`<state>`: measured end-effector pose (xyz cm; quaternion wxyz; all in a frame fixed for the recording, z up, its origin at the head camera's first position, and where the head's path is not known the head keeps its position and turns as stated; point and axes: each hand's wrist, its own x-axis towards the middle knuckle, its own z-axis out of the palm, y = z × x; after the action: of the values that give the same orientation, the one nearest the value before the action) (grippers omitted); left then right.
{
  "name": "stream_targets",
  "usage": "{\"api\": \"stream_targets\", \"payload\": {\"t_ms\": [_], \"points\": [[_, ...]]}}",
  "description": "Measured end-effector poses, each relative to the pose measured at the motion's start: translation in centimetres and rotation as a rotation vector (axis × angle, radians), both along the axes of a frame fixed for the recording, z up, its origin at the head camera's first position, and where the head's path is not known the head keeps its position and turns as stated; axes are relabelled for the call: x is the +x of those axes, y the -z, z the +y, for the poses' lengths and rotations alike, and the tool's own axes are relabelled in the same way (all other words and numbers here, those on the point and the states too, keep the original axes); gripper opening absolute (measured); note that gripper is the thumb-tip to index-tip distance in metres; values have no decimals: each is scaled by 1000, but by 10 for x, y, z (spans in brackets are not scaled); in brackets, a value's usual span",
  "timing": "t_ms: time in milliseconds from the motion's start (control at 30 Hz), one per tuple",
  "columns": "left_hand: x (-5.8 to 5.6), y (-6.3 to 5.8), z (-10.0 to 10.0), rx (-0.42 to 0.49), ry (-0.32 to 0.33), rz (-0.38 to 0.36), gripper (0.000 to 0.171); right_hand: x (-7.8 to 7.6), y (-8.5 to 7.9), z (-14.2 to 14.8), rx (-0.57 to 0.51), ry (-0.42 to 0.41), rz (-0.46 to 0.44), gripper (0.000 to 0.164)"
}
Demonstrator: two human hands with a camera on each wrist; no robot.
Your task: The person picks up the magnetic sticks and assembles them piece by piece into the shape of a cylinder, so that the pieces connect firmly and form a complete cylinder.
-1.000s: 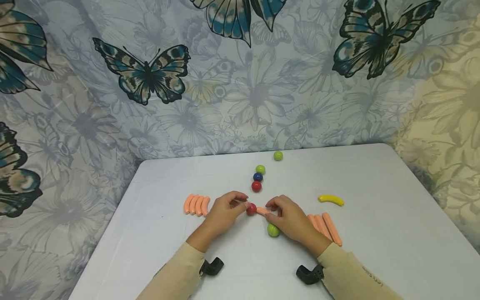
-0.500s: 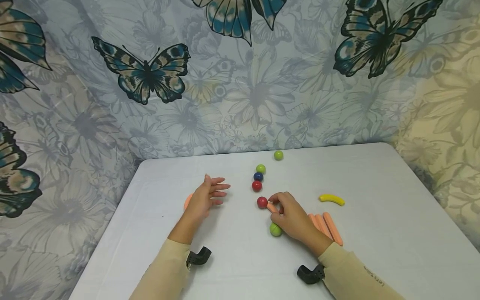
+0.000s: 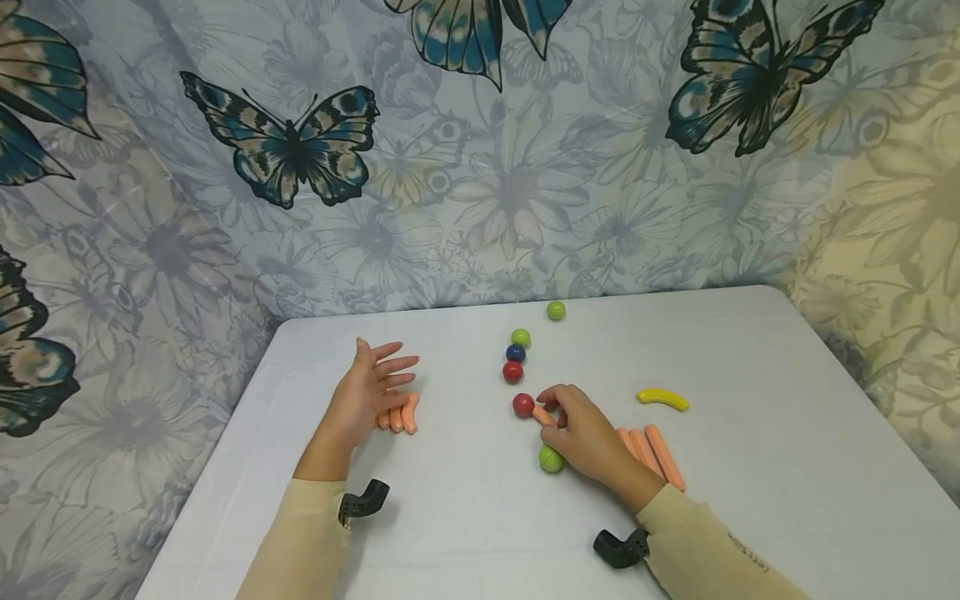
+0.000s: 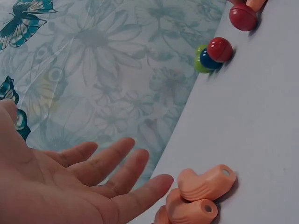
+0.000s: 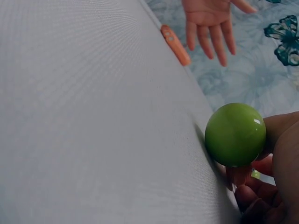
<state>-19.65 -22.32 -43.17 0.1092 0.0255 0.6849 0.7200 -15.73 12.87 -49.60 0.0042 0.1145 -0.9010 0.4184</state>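
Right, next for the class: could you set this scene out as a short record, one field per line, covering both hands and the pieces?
Left hand: fingers extended, holding nothing, by the curved orange pieces
Right hand: pinching an orange stick
Stick's ends: red ball far, green ball near
Ball row, far to near: lime ball, blue ball, second red ball
Lone ball: green, by the table's far edge
Yellow piece: curved, lying flat
Spare straight sticks: at least three, partly hidden by the right forearm
Table: white
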Motion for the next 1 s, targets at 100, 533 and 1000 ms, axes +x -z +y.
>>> {"api": "stream_targets", "payload": {"t_ms": [100, 533, 1000], "points": [[0, -1, -5, -18, 10, -35, 101, 0, 0, 0, -2, 0, 4, 39], [-2, 5, -2, -151, 131, -49, 90, 0, 0, -1, -7, 3, 5, 35], [7, 9, 18, -391, 265, -89, 60, 0, -1, -1, 5, -3, 2, 40]]}}
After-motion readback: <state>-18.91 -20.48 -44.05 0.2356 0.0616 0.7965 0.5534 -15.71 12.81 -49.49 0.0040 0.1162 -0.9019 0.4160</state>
